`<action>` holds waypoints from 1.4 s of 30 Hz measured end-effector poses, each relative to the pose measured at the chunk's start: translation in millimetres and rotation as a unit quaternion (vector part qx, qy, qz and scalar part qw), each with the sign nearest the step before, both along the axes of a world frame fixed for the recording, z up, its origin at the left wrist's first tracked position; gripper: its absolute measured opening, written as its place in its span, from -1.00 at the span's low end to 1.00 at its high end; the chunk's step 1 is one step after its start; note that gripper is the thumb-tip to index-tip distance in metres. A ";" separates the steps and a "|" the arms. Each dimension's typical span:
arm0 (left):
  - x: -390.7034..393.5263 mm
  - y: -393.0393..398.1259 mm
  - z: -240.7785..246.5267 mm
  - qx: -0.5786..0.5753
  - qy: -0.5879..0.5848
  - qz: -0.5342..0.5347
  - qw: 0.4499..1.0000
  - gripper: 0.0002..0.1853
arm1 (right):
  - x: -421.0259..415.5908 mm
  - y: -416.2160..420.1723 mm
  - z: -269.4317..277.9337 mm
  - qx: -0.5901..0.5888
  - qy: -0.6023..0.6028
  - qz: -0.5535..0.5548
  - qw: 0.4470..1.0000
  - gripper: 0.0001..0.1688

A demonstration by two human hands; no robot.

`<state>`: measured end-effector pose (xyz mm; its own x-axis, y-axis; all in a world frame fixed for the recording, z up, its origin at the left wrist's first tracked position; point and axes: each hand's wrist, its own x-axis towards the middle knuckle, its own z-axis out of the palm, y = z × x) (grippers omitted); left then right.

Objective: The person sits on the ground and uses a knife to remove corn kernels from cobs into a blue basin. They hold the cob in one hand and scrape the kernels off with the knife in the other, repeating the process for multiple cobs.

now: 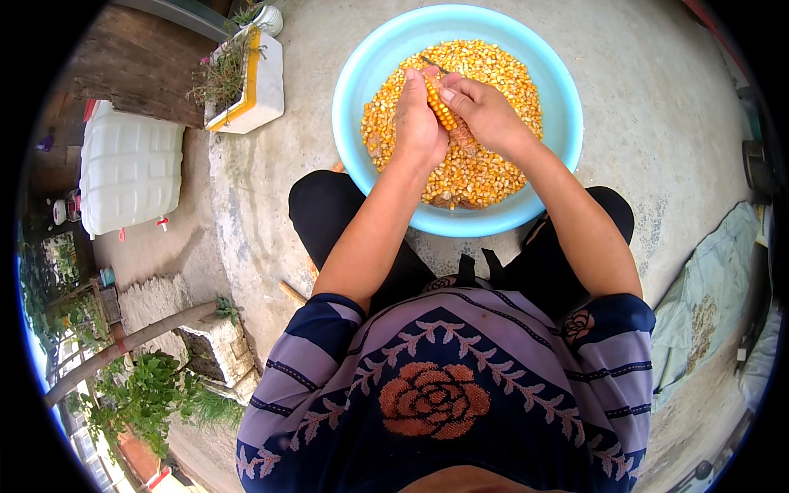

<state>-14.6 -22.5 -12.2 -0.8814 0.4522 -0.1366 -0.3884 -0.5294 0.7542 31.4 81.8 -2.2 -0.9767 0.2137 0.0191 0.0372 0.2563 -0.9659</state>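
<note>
A light blue plastic basin (564,123) stands on the floor between my knees, with a heap of loose corn kernels (493,61) in it. Above the heap, my left hand (419,126) holds a partly shelled corn cob (441,110), whose yellow rows still show on one side. My right hand (487,114) is on the other side of that cob, thumb and fingers against it. A reddish bare cob (462,137) shows just below my right hand. A thin dark pointed thing (433,64) sticks out beyond my fingertips; what holds it is hidden.
Loose cobs (291,292) lie on the concrete floor by my left leg. Left of the basin are a white foam planter box (265,92) and a large white plastic tank (132,169). A greenish cloth (706,302) is spread at the right.
</note>
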 end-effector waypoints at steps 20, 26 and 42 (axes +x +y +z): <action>16.4 3.5 4.7 -0.037 0.040 0.000 0.999 -0.68 | -14.6 -6.1 23.6 0.113 0.043 -0.157 0.980 -0.45; 13.2 -3.2 4.4 -0.020 0.017 -0.026 0.999 -0.64 | -20.5 -13.8 22.1 0.127 0.067 -0.171 0.975 -0.50; 10.3 -6.9 1.5 -0.028 0.015 -0.045 0.998 -0.64 | -18.9 -13.3 17.6 0.208 0.118 -0.172 0.956 -0.59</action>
<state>-4.3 -29.4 -10.7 -0.8417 0.5217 -0.1391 -0.4098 -0.4494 0.7938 12.6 68.5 15.4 -0.8075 0.4478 0.3839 -0.0181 0.6318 -0.7749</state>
